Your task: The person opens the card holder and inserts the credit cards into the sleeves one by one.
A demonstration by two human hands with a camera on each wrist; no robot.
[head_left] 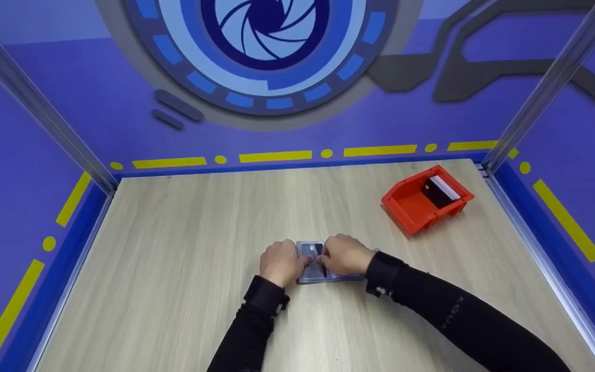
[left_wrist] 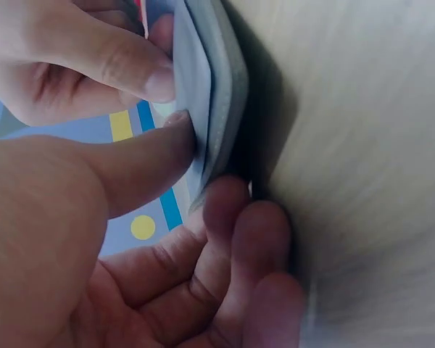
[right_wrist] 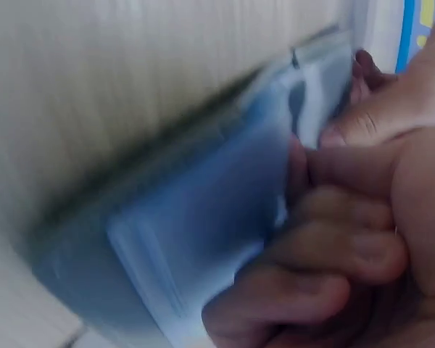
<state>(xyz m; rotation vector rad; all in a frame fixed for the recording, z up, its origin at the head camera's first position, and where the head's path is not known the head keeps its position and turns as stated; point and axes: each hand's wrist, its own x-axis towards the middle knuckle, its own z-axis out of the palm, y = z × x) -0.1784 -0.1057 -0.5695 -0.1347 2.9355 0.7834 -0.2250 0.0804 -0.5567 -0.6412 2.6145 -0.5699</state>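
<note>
"So, which step was in hand?"

"Work on the grey card holder [head_left: 312, 273], which lay open at the table [head_left: 189, 232]. The left hand [head_left: 280, 262] gripped its left end, thumb on the face and other fingers tucked under the edge; the right hand [head_left: 347, 254] had its fingers curled in, thumb and forefinger clamped at the holder's middle. I'd have said they were working at one of its pockets."

"Was something going in or coming out?"

"I couldn't tell; the right wrist view was blurred. Either way, the next move probably called for the left to hold steady while the right worked gently along the pocket, without creasing it."

"Anything in the way?"

"Mainly the right hand itself, which hid much of the holder. The orange bin [head_left: 410, 207], with a dark card [head_left: 435, 196] and some pale cards [head_left: 447, 188] inside, stood well apart near the far right corner and blocked nothing."
</note>
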